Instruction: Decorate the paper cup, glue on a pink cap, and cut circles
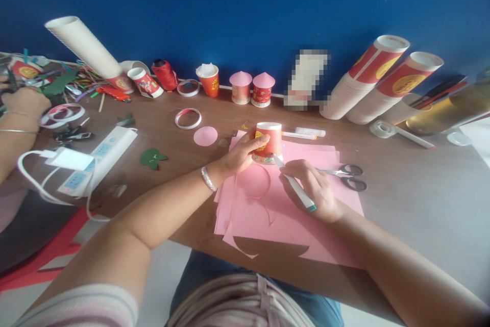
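Pinching red paper cup (273,139) between thumb and fingers of left hand (241,154), holding it white end up over pink sheets (283,225); gripping white marker (302,195) in right hand (318,189), aiming tip at cup's patterned lower band. Not resolving tip contact. Probably marking or colouring that band; judging next move as calling for firm left hold, small turning of cup, light tip pressure. Noting near edge of table (417,189) running close below sheets, leaving little room bodyward. Seeing scissors (337,172) lying just beside right hand, crowding sideways movement; finding wider bare tabletop farther right. Seeing pens (302,136) lying just behind cup. Farther back, seeing pink-roofed cups (262,95) standing before blue wall (245,10), well apart.
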Motion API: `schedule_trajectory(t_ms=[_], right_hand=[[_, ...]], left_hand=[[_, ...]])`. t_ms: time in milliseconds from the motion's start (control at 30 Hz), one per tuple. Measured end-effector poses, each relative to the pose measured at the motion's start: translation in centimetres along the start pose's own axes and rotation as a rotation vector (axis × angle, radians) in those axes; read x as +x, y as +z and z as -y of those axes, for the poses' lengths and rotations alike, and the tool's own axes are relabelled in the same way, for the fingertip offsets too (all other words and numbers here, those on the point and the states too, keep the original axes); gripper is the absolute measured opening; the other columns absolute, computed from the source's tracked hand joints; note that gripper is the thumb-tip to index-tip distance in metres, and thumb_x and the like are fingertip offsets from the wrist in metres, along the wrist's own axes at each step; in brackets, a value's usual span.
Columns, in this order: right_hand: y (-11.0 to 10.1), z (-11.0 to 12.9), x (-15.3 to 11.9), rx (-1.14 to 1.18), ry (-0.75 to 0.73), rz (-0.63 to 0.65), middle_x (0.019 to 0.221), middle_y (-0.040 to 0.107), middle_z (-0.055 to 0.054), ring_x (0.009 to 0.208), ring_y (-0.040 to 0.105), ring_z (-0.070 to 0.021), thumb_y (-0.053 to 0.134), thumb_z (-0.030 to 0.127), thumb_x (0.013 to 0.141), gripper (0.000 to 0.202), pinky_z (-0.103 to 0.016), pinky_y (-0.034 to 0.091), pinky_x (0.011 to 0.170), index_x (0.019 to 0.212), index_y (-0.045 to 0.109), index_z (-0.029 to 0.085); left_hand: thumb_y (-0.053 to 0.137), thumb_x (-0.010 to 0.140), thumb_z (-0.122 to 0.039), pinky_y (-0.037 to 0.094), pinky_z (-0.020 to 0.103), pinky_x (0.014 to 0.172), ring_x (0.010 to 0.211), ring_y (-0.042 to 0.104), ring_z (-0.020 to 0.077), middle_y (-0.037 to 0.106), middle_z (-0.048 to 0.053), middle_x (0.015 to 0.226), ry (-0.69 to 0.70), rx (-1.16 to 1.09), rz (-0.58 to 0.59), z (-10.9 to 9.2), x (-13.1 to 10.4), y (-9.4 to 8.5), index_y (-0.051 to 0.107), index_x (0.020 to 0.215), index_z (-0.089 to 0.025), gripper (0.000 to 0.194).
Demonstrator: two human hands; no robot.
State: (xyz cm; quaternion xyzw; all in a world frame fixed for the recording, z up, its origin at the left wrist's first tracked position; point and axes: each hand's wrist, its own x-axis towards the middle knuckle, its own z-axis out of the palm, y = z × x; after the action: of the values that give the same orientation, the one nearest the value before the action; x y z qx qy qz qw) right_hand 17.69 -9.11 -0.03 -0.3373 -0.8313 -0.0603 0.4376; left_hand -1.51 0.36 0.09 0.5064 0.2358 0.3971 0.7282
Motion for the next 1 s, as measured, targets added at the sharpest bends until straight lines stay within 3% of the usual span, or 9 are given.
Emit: schedule_trajectory(t_ms=[300,567,767,1000], right_hand=[[-0.2,0.2,0.2,-0.02,0.05,-0.009,0.092,0.067,-0.006,0.079,0.069,-0.0185,0.059,0.005,0.094,0.031,-0.029,0.057,0.061,0.121,0.057,0.02],[-0.3,0.4,0.2,-0.027,0.049,-0.031,0.086,0.068,-0.004,0.073,0.069,-0.017,0.061,0.008,0.095,0.026,-0.027,0.053,0.058,0.117,0.059,0.02],[-0.5,0.9,0.5,-0.004,-0.024,0.01,0.087,0.069,-0.003,0.071,0.068,-0.0154,0.06,0.007,0.095,0.027,-0.027,0.056,0.06,0.118,0.058,0.021],[-0.2,0.7,0.2,-0.019,-0.042,0.018,0.088,0.069,-0.005,0.073,0.068,-0.0161,0.063,0.005,0.094,0.024,-0.027,0.056,0.063,0.114,0.059,0.017]], left_hand=[[0.077,0.087,-0.046,0.057,0.03,0.076,0.09,0.071,0.0189,0.071,0.003,0.096,-0.01,-0.085,-0.008,0.4,0.2,-0.3,0.067,0.108,-0.018,0.037],[0.077,0.087,-0.048,0.057,0.033,0.079,0.087,0.07,0.0186,0.071,0.004,0.098,-0.009,-0.107,0.015,0.2,0.2,-0.2,0.068,0.105,-0.018,0.036],[0.076,0.089,-0.043,0.055,0.034,0.083,0.089,0.07,0.0187,0.07,0.003,0.095,0.029,-0.132,0.002,1.0,0.4,-0.5,0.066,0.114,-0.02,0.035],[0.078,0.087,-0.043,0.054,0.034,0.084,0.089,0.069,0.0193,0.07,0.004,0.098,0.052,-0.073,-0.007,0.8,0.2,-0.3,0.064,0.112,-0.02,0.037]])
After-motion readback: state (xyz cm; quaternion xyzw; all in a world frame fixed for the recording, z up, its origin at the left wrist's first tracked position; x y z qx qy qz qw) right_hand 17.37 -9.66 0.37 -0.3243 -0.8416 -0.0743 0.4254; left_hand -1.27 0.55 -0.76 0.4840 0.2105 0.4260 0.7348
